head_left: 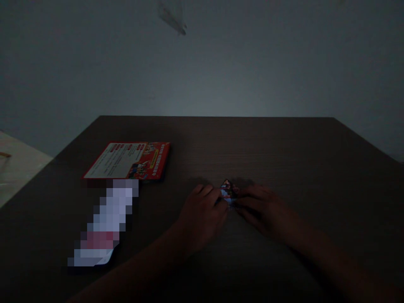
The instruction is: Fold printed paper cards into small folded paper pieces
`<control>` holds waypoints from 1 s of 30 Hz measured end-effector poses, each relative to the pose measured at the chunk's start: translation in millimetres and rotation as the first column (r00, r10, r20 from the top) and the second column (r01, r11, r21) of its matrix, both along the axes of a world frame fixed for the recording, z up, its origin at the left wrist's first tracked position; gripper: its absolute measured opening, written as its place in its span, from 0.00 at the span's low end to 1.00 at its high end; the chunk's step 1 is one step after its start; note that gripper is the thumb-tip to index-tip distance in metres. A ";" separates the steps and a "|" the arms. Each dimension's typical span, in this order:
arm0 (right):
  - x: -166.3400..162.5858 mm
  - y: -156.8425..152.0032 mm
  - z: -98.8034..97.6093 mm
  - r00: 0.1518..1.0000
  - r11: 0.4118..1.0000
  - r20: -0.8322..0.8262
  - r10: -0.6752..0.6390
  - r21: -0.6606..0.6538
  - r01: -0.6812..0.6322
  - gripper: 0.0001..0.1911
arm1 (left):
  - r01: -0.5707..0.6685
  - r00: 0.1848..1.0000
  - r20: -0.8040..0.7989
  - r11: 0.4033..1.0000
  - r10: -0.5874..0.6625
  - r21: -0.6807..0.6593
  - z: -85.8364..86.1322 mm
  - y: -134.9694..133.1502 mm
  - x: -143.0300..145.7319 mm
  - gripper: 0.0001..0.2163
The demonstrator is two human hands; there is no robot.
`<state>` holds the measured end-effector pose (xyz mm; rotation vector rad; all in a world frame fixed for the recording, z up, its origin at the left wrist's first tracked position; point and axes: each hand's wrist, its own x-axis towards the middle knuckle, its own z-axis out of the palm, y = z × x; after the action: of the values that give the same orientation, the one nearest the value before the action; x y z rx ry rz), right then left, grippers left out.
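Room dim, grey wall (252,63) bare. Dark wood table (299,160): L hand (202,214) & R hand (261,208) both pinched small folded paper (227,191), fingertips closed on it; red leaflet (129,160) lay well left.

Red printed leaflet (128,161) flat on dark table (284,147), blurred paper (104,223) beside.

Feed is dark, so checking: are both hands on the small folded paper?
Touching. The head view shows the left hand and right hand meeting at the small folded paper, fingertips overlapping its edges.
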<state>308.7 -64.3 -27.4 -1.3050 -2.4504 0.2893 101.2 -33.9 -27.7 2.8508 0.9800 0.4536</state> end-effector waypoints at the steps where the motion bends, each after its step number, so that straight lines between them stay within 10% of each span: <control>1: -0.2 0.4 -0.7 1.000 1.000 -0.005 -0.001 0.004 0.001 0.11 | 0.000 1.000 -0.003 1.000 0.000 -0.002 -0.5 0.5 0.6 0.08; 30: -4.8 9.2 -1.9 0.969 0.976 -0.161 -0.190 -0.142 0.167 0.04 | -0.150 0.989 -0.036 0.970 0.146 -0.191 4.0 5.6 8.2 0.10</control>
<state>303.8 -55.1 -29.3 -1.4766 -2.1837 0.4976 109.4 -28.3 -23.7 2.6274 1.1767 0.3201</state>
